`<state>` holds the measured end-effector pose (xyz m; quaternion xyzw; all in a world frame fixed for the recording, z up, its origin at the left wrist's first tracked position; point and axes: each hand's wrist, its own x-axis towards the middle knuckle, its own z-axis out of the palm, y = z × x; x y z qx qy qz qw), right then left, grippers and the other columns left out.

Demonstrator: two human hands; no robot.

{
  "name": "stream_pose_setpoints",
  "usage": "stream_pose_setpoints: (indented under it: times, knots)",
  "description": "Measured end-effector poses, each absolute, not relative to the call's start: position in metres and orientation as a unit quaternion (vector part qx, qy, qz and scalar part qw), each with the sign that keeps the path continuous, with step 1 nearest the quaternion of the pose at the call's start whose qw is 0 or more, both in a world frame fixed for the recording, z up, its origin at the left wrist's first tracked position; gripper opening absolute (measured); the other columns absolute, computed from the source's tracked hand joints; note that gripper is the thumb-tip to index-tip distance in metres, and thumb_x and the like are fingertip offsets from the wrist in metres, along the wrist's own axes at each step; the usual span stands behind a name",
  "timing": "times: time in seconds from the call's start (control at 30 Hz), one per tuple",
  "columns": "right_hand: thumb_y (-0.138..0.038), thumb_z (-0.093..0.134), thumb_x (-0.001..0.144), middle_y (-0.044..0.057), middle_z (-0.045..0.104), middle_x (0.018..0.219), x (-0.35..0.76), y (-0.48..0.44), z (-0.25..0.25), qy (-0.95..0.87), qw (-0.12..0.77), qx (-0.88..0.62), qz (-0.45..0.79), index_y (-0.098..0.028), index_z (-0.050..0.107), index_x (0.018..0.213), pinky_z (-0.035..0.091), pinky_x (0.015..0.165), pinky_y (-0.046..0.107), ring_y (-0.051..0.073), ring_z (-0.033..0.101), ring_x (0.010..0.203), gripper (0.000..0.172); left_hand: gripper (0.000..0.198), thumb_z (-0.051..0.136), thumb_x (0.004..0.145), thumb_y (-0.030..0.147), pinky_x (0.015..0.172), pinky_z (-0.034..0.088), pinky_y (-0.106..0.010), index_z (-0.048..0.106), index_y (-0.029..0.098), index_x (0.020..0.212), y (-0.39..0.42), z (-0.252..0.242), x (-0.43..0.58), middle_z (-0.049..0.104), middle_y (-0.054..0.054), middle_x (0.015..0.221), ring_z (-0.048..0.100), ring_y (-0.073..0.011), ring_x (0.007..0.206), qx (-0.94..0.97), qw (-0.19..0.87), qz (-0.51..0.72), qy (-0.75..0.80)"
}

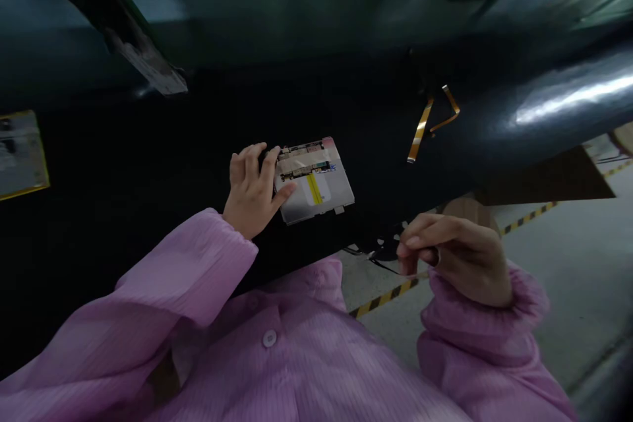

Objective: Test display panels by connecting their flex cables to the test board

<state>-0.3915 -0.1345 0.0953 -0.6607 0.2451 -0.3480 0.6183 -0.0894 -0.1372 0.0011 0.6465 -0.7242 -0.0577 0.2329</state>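
One module is in play: a flat grey plate with a circuit strip along its top edge and a yellow stripe down the middle. It lies on the dark surface, just right of your left hand.

Left hand: fingers curl over the module's left edge and the thumb presses its lower left corner. It is a pin-and-steady grip rather than a full grasp; the plate rests on the surface.

Right hand: it is off the surface edge, above the floor, with thumb and fingertips pinched on a small dark part with a thin tail. The part is too dark and small to identify.

Risks, as judged from here:
- The module sits near the front edge of the surface. Only one side is held, so a nudge from the right could pivot it or slide it towards the edge.
- Your thumb is close to the exposed circuit strip. Drift upward and you touch components with bare skin.
- The pinched part hangs over open floor. Loosen the pinch and it drops, and a dark piece would be hard to find.
- Light is poor, which makes fine alignment guesswork.

Count:
- Modules: one.
- Small dark parts in hand: one.
- Orange flex ribbons lying on the surface, well right of the module: two strands seen; I cannot tell whether they join.
- Yellow-edged label at far left: one.
- Hands: two, both yours, in pink sleeves.
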Motion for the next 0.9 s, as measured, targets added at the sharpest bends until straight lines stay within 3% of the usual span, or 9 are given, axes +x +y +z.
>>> stream_pose_setpoints:
  times: [0.17, 0.33, 0.67, 0.9]
  knots:
    - [-0.011, 0.058, 0.095, 0.005, 0.066, 0.092, -0.392, -0.123, 0.097, 0.274, 0.574, -0.687, -0.352, -0.028, 0.071, 0.115, 0.062, 0.055, 0.023, 0.013, 0.07, 0.067, 0.03, 0.054, 0.046, 0.098, 0.049, 0.116, 0.034, -0.056, 0.042, 0.016, 0.141, -0.12, 0.012, -0.097, 0.044, -0.018, 0.142, 0.038, -0.032, 0.136, 0.602, 0.288, -0.066, -0.742]
    - [-0.011, 0.058, 0.094, 0.006, 0.067, 0.09, -0.39, -0.124, 0.108, 0.257, 0.53, -0.714, -0.378, -0.028, 0.072, 0.117, 0.061, 0.047, 0.025, 0.015, 0.068, 0.063, 0.032, 0.052, 0.048, 0.098, 0.044, 0.113, 0.039, -0.057, 0.044, 0.013, 0.139, -0.111, 0.009, -0.104, 0.041, -0.021, 0.144, 0.039, -0.0347, 0.136, 0.582, 0.24, -0.089, -0.772]
    - [-0.022, 0.065, 0.094, 0.004, 0.071, 0.087, -0.363, -0.169, 0.133, 0.2, 0.497, -0.765, -0.357, -0.034, 0.073, 0.114, 0.055, 0.043, 0.024, 0.014, 0.067, 0.059, 0.024, 0.047, 0.048, 0.098, 0.041, 0.117, 0.035, -0.059, 0.051, 0.011, 0.134, -0.112, 0.002, -0.11, 0.043, -0.022, 0.145, 0.04, -0.0354, 0.137, 0.575, 0.213, -0.051, -0.789]
    - [-0.029, 0.065, 0.094, 0.003, 0.07, 0.092, -0.315, -0.243, 0.084, 0.209, 0.465, -0.798, -0.32, -0.022, 0.072, 0.098, 0.059, 0.065, 0.025, 0.013, 0.068, 0.074, 0.011, 0.041, 0.05, 0.098, 0.036, 0.117, 0.037, -0.055, 0.056, 0.011, 0.129, -0.116, 0.007, -0.117, 0.051, -0.019, 0.14, 0.046, -0.0318, 0.133, 0.562, 0.22, -0.03, -0.797]
